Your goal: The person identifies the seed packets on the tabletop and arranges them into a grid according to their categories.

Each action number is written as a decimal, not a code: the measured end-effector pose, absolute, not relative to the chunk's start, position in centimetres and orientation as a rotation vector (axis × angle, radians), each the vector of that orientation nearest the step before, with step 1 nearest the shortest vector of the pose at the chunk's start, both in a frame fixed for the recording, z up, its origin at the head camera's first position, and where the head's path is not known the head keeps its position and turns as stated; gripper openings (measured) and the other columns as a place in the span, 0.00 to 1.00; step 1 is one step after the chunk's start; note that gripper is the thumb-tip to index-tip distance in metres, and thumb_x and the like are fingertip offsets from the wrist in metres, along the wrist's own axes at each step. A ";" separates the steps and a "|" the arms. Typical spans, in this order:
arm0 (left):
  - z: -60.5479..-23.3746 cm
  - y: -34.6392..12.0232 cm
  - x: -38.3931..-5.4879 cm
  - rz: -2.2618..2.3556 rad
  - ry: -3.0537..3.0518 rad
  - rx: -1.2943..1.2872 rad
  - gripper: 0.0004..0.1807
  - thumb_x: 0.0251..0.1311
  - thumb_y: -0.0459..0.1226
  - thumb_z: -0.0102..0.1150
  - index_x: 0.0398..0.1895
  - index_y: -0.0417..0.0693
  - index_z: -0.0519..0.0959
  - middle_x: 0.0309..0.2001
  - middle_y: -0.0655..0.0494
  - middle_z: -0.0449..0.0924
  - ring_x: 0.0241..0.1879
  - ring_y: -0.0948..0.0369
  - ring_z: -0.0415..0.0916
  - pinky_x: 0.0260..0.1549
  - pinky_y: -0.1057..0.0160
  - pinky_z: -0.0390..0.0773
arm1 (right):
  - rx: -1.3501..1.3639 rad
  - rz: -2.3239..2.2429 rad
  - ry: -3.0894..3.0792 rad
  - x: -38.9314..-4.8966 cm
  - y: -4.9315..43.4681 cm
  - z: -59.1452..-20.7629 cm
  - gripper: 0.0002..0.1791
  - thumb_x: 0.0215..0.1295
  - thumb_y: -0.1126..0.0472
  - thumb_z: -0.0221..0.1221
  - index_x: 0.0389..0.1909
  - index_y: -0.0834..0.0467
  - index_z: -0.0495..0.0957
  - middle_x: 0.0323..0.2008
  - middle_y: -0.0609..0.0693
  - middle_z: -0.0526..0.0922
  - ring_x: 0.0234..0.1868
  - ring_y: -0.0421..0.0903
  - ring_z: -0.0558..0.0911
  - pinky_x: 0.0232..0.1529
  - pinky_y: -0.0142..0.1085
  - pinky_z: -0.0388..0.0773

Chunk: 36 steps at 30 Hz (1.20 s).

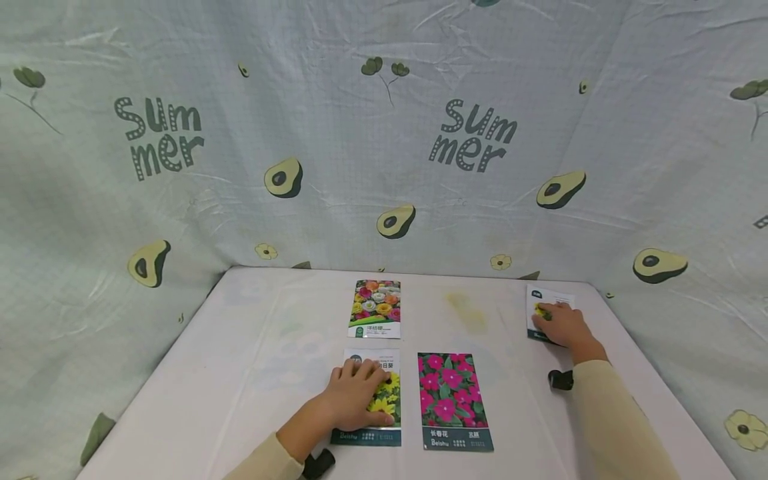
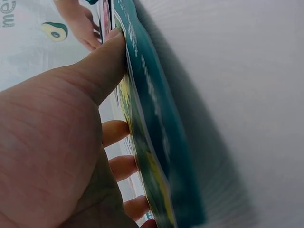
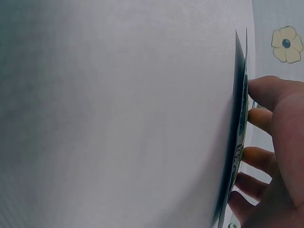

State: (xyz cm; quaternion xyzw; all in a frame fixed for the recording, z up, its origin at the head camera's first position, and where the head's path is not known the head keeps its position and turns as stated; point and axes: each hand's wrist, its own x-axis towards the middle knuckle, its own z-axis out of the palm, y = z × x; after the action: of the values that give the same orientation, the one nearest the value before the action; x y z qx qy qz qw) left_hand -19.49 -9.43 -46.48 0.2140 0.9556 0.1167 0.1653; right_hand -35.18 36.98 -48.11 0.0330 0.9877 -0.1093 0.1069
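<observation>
My left hand [image 1: 354, 397] lies over a seed packet with yellow flowers [image 1: 384, 437] at the near middle of the table. In the left wrist view, the thumb and spread fingertips touch that packet's face. At the far right, my right hand [image 1: 566, 325] rests on a white-topped packet [image 1: 534, 300] and partly hides its picture. The right wrist view has those fingertips spread against the packet's face [image 3: 241, 128]. Between the hands lies a pink-flower packet [image 1: 450, 393]. Beyond the left hand is a packet with mixed-colour blooms [image 1: 376, 303].
A white table [image 1: 270, 380] spreads under the packets. Behind and around it hangs a pale cloth [image 1: 336, 120] printed with avocados and lettering. Black devices sit at the right wrist [image 1: 561, 380] and the left wrist [image 1: 318, 463].
</observation>
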 end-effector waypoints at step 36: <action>-46.7 -9.5 -19.7 0.361 2.708 0.626 0.44 0.59 0.68 0.61 0.74 0.59 0.68 0.71 0.50 0.64 0.66 0.43 0.60 0.60 0.37 0.63 | 0.132 -0.399 2.900 -35.2 36.8 -48.5 0.37 0.77 0.45 0.50 0.76 0.65 0.59 0.72 0.78 0.52 0.68 0.80 0.56 0.66 0.71 0.62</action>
State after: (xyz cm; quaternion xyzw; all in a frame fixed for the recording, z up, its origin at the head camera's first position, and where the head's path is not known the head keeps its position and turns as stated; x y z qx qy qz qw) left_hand -19.66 -9.46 -46.67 0.2201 0.9524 0.1271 0.1686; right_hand -35.21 36.79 -48.52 0.0449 0.9842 -0.1355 0.1053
